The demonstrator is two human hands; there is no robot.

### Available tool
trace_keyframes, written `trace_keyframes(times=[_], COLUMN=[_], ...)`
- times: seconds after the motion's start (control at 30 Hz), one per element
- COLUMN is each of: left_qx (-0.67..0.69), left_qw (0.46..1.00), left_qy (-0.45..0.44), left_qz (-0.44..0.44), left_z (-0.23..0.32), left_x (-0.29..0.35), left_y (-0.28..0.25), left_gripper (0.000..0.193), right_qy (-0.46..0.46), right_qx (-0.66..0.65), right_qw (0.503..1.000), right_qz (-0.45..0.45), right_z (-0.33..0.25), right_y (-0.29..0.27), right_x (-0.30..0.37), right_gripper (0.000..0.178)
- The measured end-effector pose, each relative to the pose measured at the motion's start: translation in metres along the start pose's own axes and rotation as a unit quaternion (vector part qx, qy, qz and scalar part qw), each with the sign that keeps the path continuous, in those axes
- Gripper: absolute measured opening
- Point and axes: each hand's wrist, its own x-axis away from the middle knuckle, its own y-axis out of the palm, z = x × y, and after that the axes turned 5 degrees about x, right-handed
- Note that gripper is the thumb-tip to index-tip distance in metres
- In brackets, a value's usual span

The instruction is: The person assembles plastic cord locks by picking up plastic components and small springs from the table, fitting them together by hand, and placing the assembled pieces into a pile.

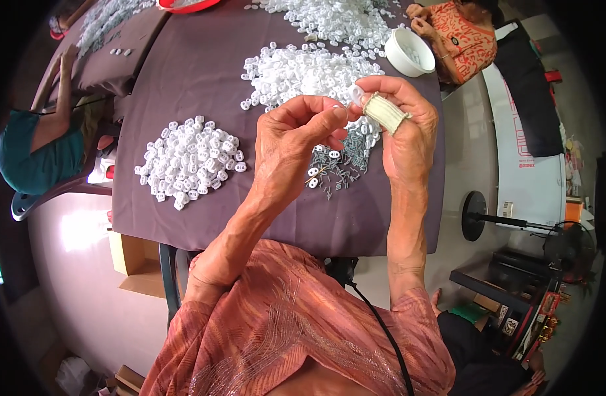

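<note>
Evidently the small white piece [356,94] is the work: it sits at the fingertips of the right hand [412,122], raised above the near-middle of the table. Right index and thumb pinch it; the thumb appears to wear a cream ribbed cover [386,114]. Left hand [286,132] faces it, thumb and index pressed together; cannot tell what, if anything, lies between.

Judgement: best to brace the piece against the covered thumb, align the two fingertips, then press gently and straight. Pose: both wrists bent inward, forearms rising from the near edge.

Below: grey pins [357,153]. Left: heap of white pieces [192,160]. Far right: white tub [396,59].
</note>
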Motion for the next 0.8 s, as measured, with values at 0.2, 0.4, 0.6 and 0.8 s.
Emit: trace_keyframes(times=[0.2,0.4,0.6,0.8], left_qx=[0.014,0.024,0.031,0.02], left_qw=[1.0,1.0,0.999,1.0], left_qy=[0.014,0.006,0.011,0.003], left_qz=[-0.005,-0.003,-0.002,0.003], left_z=[0.0,-0.001,-0.003,0.001], left_x=[0.002,0.001,-0.001,0.0], left_y=[0.004,0.005,0.003,0.005], left_gripper=[0.014,0.016,0.016,0.014], right_qy=[0.002,-0.002,-0.025,-0.029], right_qx=[0.04,0.083,0.109,0.105], right_qw=[0.999,0.996,0.994,0.994], right_qz=[0.004,0.013,0.017,0.018], right_z=[-0.008,-0.012,-0.012,-0.008], right_y=[0.001,0.003,0.006,0.006], right_x=[0.003,0.006,0.006,0.006], right_gripper=[0.015,0.017,0.019,0.02])
